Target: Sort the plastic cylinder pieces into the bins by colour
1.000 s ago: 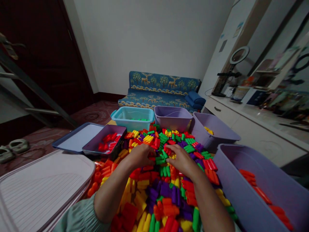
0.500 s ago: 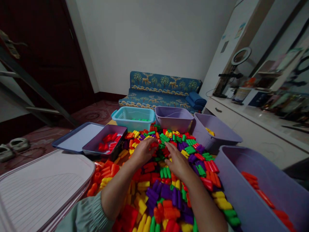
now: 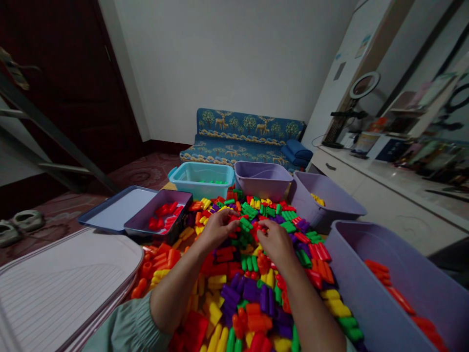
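Note:
A heap of plastic building blocks in red, orange, yellow, green and purple spreads in front of me. My left hand is over its far middle, thumb and fingers closed around a red block that shows only in part. Just to the right, my right hand pinches another red block, its far end partly covered by the fingers. Green blocks lie in the gap between the hands.
Behind the heap stand a light-blue bin with green blocks and a purple bin. Two more purple bins flank the right. At left are a dark tin with red blocks, its lid and a pale lid.
My right hand has turned inward and its spread fingers have closed on a red block. The left hand stays near the same spot, its thumb now farther out.

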A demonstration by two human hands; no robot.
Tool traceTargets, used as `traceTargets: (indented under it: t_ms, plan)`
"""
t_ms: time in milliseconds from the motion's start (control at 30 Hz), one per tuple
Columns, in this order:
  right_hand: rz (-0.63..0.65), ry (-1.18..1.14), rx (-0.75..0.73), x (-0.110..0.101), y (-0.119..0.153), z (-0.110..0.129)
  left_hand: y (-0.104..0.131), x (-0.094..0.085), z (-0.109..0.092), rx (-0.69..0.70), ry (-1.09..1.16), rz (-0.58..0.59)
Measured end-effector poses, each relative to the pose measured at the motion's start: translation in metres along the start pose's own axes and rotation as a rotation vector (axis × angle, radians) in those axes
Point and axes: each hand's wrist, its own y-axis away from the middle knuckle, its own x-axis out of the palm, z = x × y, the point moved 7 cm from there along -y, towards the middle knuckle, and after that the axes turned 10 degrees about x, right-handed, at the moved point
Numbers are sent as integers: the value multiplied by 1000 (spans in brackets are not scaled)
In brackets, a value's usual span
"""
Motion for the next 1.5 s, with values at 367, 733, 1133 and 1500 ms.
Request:
traceTargets:
  t_ms: [367, 733, 1133, 1500]
  plan:
    - [-26, -750, -57, -13, -4, 1, -3, -4, 10, -27, 110, -32]
    - [196, -364, -218, 16, 16, 32, 0, 3, -3, -11, 137, 72]
    - [-86, -204, -43, -17, -1, -1, 6, -7, 13, -403, 603, -131]
    - [243, -1072, -70, 22, 5, 20, 12, 10, 8, -494, 997, 14]
